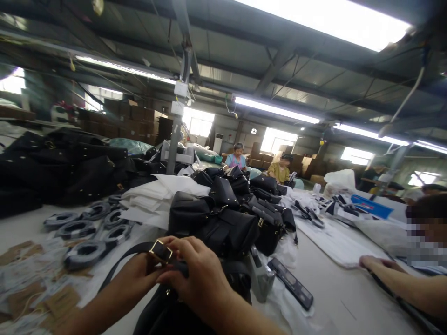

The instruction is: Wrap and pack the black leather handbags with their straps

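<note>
2 closed grips — left hand (136, 279), right hand (200, 277) — pinching matte black strap (118, 263), square gold buckle (161, 251)

Pretty dim hall overall. Most light comes from long fluorescent tubes (275, 110) under the roof, plus a skylight (335, 21) blown out to pure white. The far windows (279, 139) are overexposed too. The black bags (226, 223) sink into shadow and lose detail. The wide lens bends the roof beams and stretches the edges. Up close, the left hand (139, 278) and right hand (200, 274) look soft, and the gold buckle (161, 250) glints a bit.
</note>
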A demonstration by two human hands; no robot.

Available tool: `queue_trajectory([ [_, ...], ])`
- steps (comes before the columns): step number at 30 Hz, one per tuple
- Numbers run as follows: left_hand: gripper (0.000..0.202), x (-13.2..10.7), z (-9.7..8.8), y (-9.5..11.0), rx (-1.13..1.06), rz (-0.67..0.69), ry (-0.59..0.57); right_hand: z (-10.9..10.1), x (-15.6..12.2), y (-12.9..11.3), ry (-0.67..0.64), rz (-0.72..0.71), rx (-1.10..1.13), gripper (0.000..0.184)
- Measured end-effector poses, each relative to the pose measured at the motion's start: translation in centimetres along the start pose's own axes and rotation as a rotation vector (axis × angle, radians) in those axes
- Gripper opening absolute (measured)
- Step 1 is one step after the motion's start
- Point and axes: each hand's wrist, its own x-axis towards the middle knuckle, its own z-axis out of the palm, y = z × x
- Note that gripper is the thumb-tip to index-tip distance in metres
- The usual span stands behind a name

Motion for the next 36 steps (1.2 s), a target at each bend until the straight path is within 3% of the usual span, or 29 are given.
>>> queue_trajectory([
  [4, 0.024, -0.1, 0.8, 0.2, 0.128, -0.055, 0.127, 0.0, 0.6, -0.4, -0.141, 0.081, -0.119, 0.049],
  [9, 0.044, -0.3, 0.6, -0.3, -0.044, -0.073, 0.225, -0.5, 1.1, -0.1, -0.348, 0.141, -0.325, 0.031],
  [13, 0.045, -1.1, 0.4, -0.2, -0.069, -0.116, 0.268, -1.5, 1.3, 0.7, -0.256, 0.031, -0.553, 0.006],
  [16, 0.050, -1.8, 0.7, -0.1, -0.086, -0.157, 0.307, -2.4, 1.0, 1.3, -0.145, -0.064, -0.669, 0.010],
  [19, 0.049, -2.0, 1.4, -0.6, -0.118, -0.163, 0.324, -2.9, 0.9, 0.9, -0.071, -0.100, -0.496, 0.014],
  [22, 0.047, -1.7, 2.1, -1.3, -0.079, -0.152, 0.262, -3.0, 1.8, -0.5, -0.026, -0.175, -0.243, 0.030],
  [24, 0.046, -1.4, 2.5, -1.4, 0.002, -0.129, 0.240, -2.7, 3.1, -1.5, -0.108, -0.209, -0.214, 0.033],
  [28, 0.042, -0.9, 2.6, -0.6, 0.106, -0.094, 0.256, -2.8, 5.7, -2.4, -0.391, -0.162, -0.295, 0.018],
  [33, 0.039, -1.2, 2.0, -0.5, 0.009, -0.131, 0.313, -4.0, 6.7, -1.9, -0.436, -0.117, -0.262, 0.012],
  [36, 0.034, -1.4, 1.9, -1.1, 0.085, -0.096, 0.339, -4.4, 6.8, -1.9, -0.475, -0.087, -0.254, 0.010],
])
